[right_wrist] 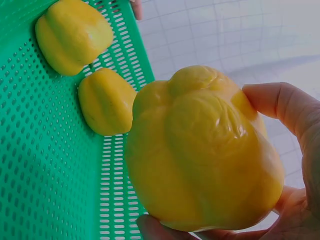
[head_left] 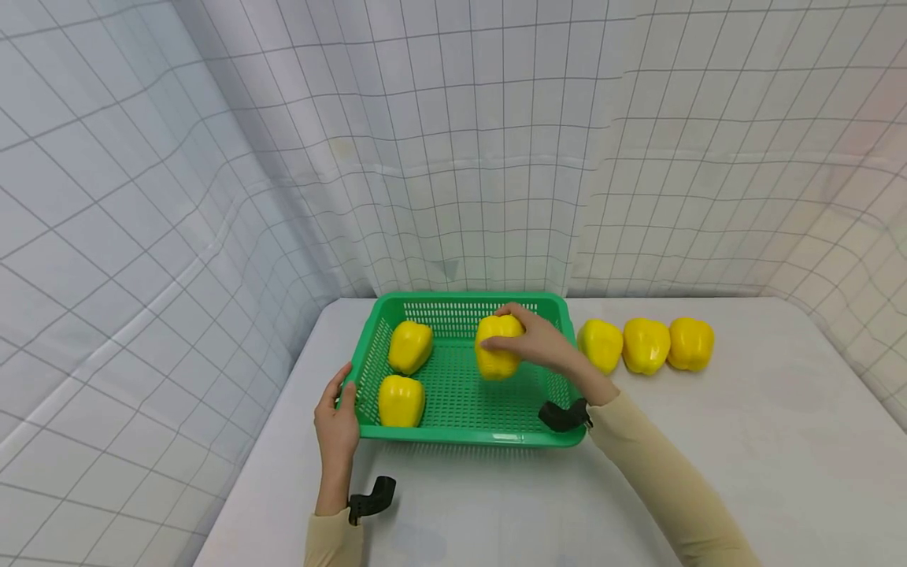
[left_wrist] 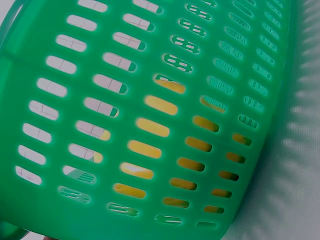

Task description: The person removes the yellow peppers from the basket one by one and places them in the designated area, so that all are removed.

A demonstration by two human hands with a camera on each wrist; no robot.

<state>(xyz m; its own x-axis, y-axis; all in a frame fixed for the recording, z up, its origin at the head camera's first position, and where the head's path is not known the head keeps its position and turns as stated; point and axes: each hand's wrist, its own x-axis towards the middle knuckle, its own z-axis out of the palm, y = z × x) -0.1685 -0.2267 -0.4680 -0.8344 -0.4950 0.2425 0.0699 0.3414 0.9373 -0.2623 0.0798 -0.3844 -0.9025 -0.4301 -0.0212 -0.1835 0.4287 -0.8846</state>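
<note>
A yellow bell pepper point(head_left: 496, 364) is gripped between the thumb and fingers of my right hand point(head_left: 536, 341), over the middle of a green plastic basket point(head_left: 468, 435). The right wrist view shows this bell pepper point(right_wrist: 205, 150) large, with the thumb and fingertips around its sides. Two more yellow bell peppers lie in the basket's left part, a rear pepper point(head_left: 411, 347) and a front pepper point(head_left: 401, 402). My left hand point(head_left: 337, 424) holds the basket's left rim, thumb on the inner side. In the left wrist view the slotted basket wall point(left_wrist: 115, 145) fills most of the picture.
To the right of the basket, three yellow bell peppers stand in a row on the white table point(head_left: 765, 441): a near one point(head_left: 600, 346), a middle one point(head_left: 646, 346) and a far one point(head_left: 690, 344). A white gridded curtain point(head_left: 482, 157) hangs behind and at the sides.
</note>
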